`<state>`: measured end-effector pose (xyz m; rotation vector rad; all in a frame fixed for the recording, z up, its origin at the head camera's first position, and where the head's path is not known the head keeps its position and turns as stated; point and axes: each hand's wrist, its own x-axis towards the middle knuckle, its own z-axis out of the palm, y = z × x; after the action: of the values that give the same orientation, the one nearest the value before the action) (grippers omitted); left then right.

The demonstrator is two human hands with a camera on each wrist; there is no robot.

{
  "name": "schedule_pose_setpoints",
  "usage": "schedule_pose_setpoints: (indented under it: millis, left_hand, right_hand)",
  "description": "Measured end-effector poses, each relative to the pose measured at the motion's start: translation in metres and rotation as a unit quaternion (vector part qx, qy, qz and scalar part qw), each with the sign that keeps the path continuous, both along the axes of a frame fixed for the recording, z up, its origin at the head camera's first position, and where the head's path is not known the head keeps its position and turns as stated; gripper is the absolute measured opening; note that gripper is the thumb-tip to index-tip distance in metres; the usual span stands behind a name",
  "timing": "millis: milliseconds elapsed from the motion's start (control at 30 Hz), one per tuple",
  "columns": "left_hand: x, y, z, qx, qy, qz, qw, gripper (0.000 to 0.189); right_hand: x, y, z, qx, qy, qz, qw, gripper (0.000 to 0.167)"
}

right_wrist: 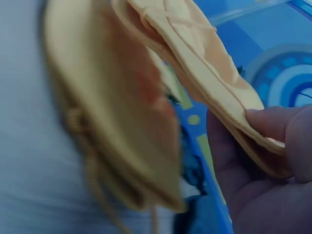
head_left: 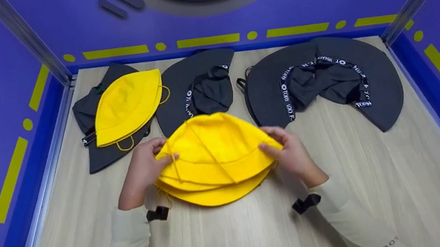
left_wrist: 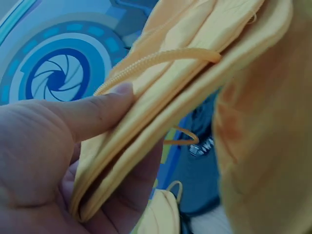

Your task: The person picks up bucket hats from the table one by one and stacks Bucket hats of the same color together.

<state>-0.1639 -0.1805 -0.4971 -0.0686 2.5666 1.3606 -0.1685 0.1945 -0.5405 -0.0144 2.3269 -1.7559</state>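
Over the middle of the table, my left hand (head_left: 143, 170) and right hand (head_left: 295, 156) hold a yellow bucket hat (head_left: 223, 145) by its two opposite ends. Each thumb presses on the near face, with fingers behind. A thin yellow cord lies across the crown. In the left wrist view, the thumb and fingers pinch the folded brim (left_wrist: 161, 117) beside a cord loop. The right wrist view has that thumb pinching the other end of the brim (right_wrist: 214, 83). Just below the held hat is another yellow hat (head_left: 218, 197), partly covered by it.
At the back left, a yellow hat (head_left: 127, 105) lies on a dark grey hat (head_left: 103, 157). More dark grey wide-brimmed hats (head_left: 170, 80) lie along the back, including a spread pair at right (head_left: 378, 70). Blue panels (head_left: 203, 23) wall the table (head_left: 392, 193) at back and sides.
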Motion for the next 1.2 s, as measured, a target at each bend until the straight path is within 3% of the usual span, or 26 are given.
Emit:
schedule_pose_setpoints:
  millis: [167, 300, 467, 700, 800, 900, 967, 1067, 1133, 1200]
  left_hand:
    - [0.008, -0.005, -0.024, -0.033, -0.036, 0.007, 0.9988, 0.034]
    - [0.01, -0.006, -0.035, -0.047, -0.051, 0.011, 0.9976, 0.04]
    - [0.014, 0.0, -0.045, -0.052, -0.031, 0.014, 0.9981, 0.044]
    - [0.013, 0.004, -0.055, -0.08, -0.008, 0.013, 0.9967, 0.047]
    - [0.013, 0.005, -0.053, -0.086, -0.012, 0.017, 0.9961, 0.046]
    - [0.014, 0.007, -0.046, -0.092, -0.025, 0.018, 0.9953, 0.048]
    - [0.015, 0.009, -0.039, -0.102, -0.034, 0.015, 0.9941, 0.049]
    - [0.013, 0.011, -0.028, -0.122, -0.044, 0.019, 0.9914, 0.046]
    - [0.01, 0.012, -0.021, -0.137, -0.032, 0.028, 0.9896, 0.043]
    - [0.005, 0.011, -0.017, -0.148, -0.014, 0.043, 0.988, 0.04]
  right_hand:
    - [0.009, -0.009, -0.017, 0.031, -0.042, 0.01, 0.9986, 0.041]
    - [0.013, -0.013, -0.02, 0.095, -0.003, -0.001, 0.9954, 0.038]
    - [0.014, -0.015, -0.027, 0.191, 0.045, -0.008, 0.9806, 0.031]
    - [0.01, -0.022, -0.028, 0.226, 0.025, -0.004, 0.9739, 0.037]
    - [0.009, -0.026, -0.021, 0.247, 0.045, 0.008, 0.9681, 0.044]
    - [0.01, -0.034, -0.012, 0.26, 0.122, 0.034, 0.9573, 0.049]
    - [0.012, -0.042, -0.008, 0.255, 0.197, 0.064, 0.9444, 0.046]
    - [0.013, -0.056, -0.005, 0.24, 0.293, 0.123, 0.9175, 0.035]
    - [0.012, -0.065, -0.005, 0.228, 0.314, 0.165, 0.9066, 0.033]
    - [0.01, -0.073, -0.009, 0.231, 0.302, 0.203, 0.9022, 0.04]
